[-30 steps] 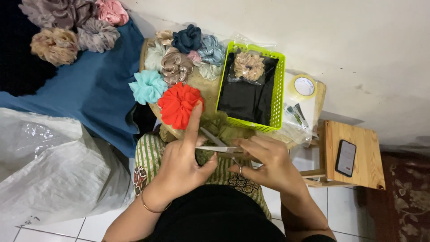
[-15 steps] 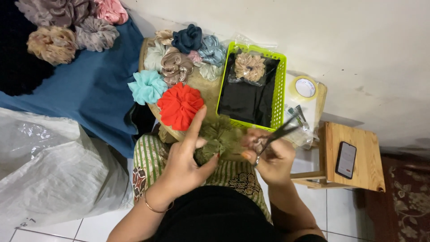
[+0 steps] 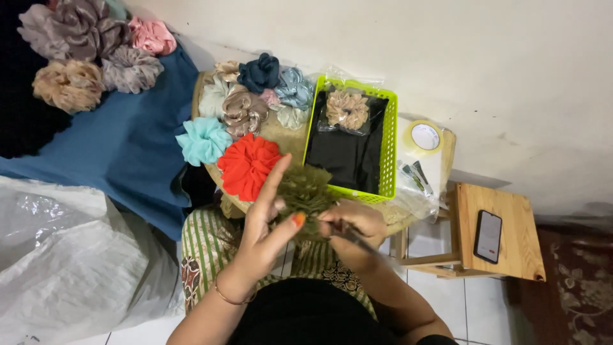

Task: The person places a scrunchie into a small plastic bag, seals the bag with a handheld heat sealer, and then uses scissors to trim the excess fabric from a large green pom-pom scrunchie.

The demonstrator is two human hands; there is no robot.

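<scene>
2 hands work an olive green scrunchie (image 3: 305, 191) above a round table (image 3: 281, 131).

Left hand (image 3: 268, 227) pinches it, forefinger raised; right hand (image 3: 351, 230) is closed on scissors (image 3: 364, 243).

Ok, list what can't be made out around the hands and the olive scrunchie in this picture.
Head view only:
- Tool in the right hand: motion-blurred, its kind unclear.
- Olive scrunchie: lower part hidden behind the left hand and the right hand.
- Phone screen: too small to tell.
- Green basket: its black contents too dark to identify.
</scene>
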